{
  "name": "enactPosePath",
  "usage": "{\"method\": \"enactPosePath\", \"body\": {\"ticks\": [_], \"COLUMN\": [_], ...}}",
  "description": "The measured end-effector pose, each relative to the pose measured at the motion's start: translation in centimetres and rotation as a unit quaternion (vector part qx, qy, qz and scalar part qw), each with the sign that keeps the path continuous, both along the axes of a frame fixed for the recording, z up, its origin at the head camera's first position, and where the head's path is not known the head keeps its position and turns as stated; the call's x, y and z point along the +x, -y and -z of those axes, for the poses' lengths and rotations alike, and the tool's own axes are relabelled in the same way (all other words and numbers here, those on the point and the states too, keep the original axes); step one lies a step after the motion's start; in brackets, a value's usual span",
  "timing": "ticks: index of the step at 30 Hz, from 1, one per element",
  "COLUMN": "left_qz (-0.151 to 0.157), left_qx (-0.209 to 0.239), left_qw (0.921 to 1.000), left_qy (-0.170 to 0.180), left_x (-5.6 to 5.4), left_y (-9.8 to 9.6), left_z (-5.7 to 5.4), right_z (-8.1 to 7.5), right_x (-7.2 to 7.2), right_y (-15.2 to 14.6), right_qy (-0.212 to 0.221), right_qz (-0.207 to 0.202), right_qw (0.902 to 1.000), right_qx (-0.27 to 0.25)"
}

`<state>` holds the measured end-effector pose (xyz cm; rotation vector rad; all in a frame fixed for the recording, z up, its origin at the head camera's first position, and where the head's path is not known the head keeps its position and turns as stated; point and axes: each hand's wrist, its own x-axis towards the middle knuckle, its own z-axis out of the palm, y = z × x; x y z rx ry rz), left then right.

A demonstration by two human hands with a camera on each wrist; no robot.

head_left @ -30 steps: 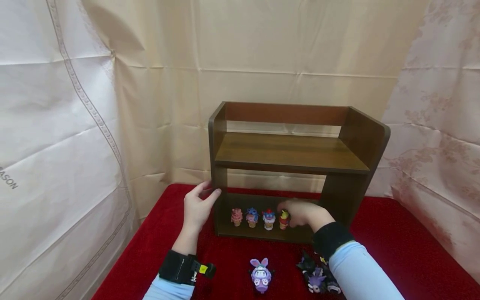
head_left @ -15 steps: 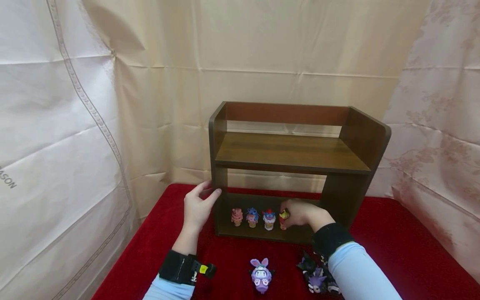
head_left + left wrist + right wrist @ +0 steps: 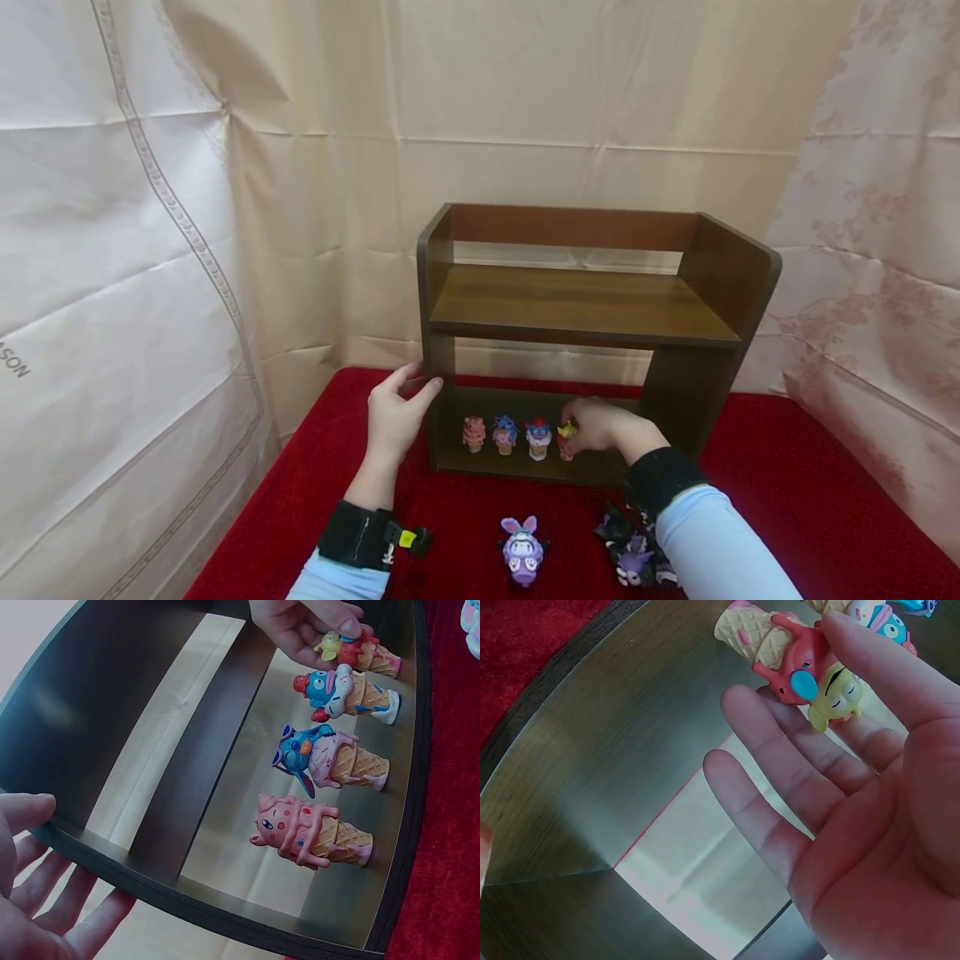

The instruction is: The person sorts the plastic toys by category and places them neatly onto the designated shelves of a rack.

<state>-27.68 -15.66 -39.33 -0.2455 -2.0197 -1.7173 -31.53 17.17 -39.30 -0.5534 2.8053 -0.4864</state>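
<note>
On the lower board of a brown wooden shelf [image 3: 585,304] stands a row of ice cream cone figurines. My right hand [image 3: 603,427] holds the red-and-yellow cone figurine [image 3: 799,664] at the row's right end, thumb on one side and fingers behind. Left of it stand a white cone figurine [image 3: 537,439] with a blue head and red cap, a pink-and-blue one [image 3: 330,756] and a pink one [image 3: 300,831], all upright. My left hand [image 3: 395,417] grips the shelf's left side panel, with the thumb inside and fingers outside.
On the red cloth [image 3: 300,517] in front of the shelf lies a purple rabbit-eared figurine [image 3: 522,552]. To its right is a pile of black-and-purple figurines [image 3: 630,554], partly covered by the right sleeve. Beige curtains [image 3: 585,100] hang behind.
The right hand's fingers have closed in on the red-and-yellow figurine, which has shifted very slightly to the left. The left hand has stayed on the side panel.
</note>
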Motion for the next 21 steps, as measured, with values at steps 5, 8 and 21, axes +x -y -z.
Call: {"method": "enactPosePath", "body": {"ticks": [5, 8, 21], "left_qz": [-0.003, -0.005, -0.002], "left_qx": [-0.001, -0.002, -0.003], "left_qw": [1.0000, 1.0000, 1.0000], "left_qy": [0.000, 0.001, -0.004], "left_x": [0.0, 0.0, -0.1], "left_y": [-0.1, -0.1, 0.1], "left_z": [0.0, 0.0, 0.1], "right_z": [0.1, 0.0, -2.0], "right_x": [0.0, 0.1, 1.4], "right_y": [-0.1, -0.3, -1.4], "right_qy": [0.004, 0.001, -0.041], "right_qz": [0.003, -0.008, -0.036], "right_qw": [1.0000, 0.9999, 0.9960], "right_qx": [-0.005, -0.010, -0.071]}}
